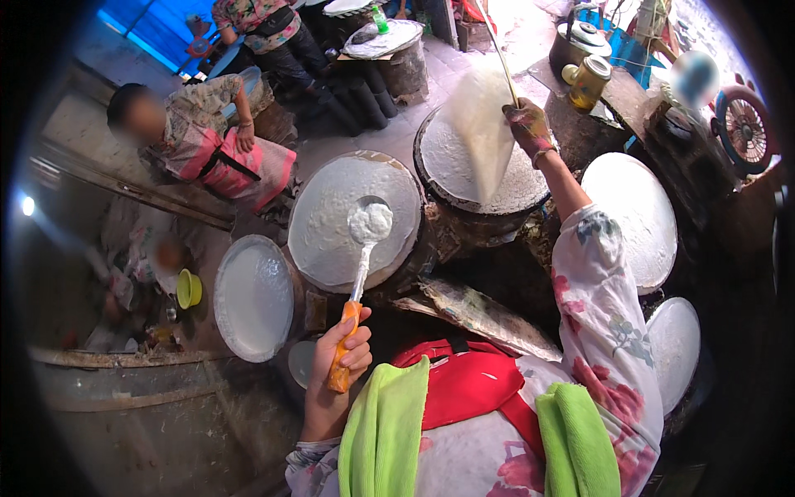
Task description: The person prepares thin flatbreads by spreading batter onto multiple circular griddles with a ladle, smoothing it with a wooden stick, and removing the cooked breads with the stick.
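Note:
My left hand (338, 354) grips the orange handle of a metal ladle (362, 267). White batter coats the ladle's bowl, which is over a round, batter-covered steaming surface (323, 230). My right hand (528, 127), in a stained glove, grips a thin stick (497, 53). Beside that hand a thin, pale, translucent sheet (487, 155), blurred at its upper part, hangs over a second round steaming surface (447, 164). How the sheet is attached to the stick I cannot tell. A wide basin (251, 298) of white liquid stands left of the first surface.
Two white round lids or discs (630, 223) (674, 354) are on my right. A glass jug (590, 84) and a lidded pot (581, 43) stand at the upper right, near a fan (743, 129). A person (217, 143) sits at the left; another stands behind. A yellow-green bowl (189, 289) lies lower left.

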The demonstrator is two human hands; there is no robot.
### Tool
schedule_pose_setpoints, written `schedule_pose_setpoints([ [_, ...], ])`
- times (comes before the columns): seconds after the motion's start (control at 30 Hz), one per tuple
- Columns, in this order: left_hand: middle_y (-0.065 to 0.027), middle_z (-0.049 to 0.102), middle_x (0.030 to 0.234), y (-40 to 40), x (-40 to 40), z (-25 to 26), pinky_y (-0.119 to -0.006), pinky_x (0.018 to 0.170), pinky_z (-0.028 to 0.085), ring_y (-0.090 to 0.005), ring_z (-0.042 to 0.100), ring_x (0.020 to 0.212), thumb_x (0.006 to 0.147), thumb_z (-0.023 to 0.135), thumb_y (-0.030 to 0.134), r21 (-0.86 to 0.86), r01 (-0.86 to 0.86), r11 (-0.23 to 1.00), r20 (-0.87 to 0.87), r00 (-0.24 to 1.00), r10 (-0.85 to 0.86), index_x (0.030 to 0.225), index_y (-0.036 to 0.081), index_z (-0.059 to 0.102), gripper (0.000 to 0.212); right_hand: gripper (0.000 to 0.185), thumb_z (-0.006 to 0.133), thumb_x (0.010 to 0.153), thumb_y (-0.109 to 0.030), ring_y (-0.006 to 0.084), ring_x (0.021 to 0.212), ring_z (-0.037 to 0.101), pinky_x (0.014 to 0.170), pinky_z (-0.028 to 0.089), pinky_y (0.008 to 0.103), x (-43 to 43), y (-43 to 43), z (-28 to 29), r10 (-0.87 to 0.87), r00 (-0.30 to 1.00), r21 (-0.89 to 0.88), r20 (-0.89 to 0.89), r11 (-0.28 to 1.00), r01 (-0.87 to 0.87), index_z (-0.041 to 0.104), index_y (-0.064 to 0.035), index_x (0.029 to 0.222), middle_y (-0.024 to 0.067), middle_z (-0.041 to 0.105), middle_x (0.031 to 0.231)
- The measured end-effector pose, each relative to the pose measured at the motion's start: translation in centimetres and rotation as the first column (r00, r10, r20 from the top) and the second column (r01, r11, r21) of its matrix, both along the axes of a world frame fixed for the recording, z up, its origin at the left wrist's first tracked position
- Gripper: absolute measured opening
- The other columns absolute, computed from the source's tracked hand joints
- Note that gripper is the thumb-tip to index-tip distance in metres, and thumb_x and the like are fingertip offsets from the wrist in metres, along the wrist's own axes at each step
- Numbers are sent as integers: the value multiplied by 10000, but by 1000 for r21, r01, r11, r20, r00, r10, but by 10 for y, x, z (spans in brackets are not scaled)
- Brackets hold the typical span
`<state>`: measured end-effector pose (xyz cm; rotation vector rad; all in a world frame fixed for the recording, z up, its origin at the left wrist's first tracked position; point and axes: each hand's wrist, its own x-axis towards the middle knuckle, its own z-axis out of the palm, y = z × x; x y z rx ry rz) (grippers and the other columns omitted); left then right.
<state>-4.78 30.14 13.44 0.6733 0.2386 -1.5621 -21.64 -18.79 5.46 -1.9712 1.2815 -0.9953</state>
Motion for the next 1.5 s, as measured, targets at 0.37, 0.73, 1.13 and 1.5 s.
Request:
schedule_pose_setpoints([
  [0.37, -16, 441, 668, -16, 97, -36, -245, 427, 373, -108, 451, 423, 1005, 375, 214, -35, 480, 877, 62, 877, -477, 1244, 25, 449, 314, 238, 644, 858, -192, 97, 714, 561, 660, 465, 244, -130, 282, 37, -422, 581, 281, 696, 905, 321, 617, 12, 978, 24, 619, 823],
  [0.73, -24, 446, 708, -38, 8, -79, -238, 439, 343, -102, 447, 474, 988, 365, 182, -245, 883, 400, -296, 324, -898, 1261, -34, 421, 353, 366, 664, 842, -268, 206, 763, 602, 695, 482, 303, -332, 855, 107, -881, 17, -205, -473, 129, 970, 627, 19, 1066, 84, 645, 856],
  [1.13, -29, 451, 687, -24, -84, -61, -198, 409, 321, -82, 429, 453, 983, 394, 158, -279, 947, 161, -254, 89, -963, 1216, -60, 434, 322, 366, 352, 931, -151, 200, 985, 568, 848, 470, 336, -320, 1121, 76, 121, -461, -408, -879, 311, 859, 483, -70, 1263, 86, 563, 1124],
  [1.5, -24, 420, 683, -6, -105, -65, -223, 428, 330, -93, 422, 471, 996, 367, 172, -190, 958, 216, -256, 164, -953, 1220, -106, 424, 362, 154, 521, 829, -204, 266, 883, 623, 740, 507, 376, -156, 1066, -119, -442, -264, -120, -857, -327, 937, 606, -100, 904, 98, 603, 987],
])
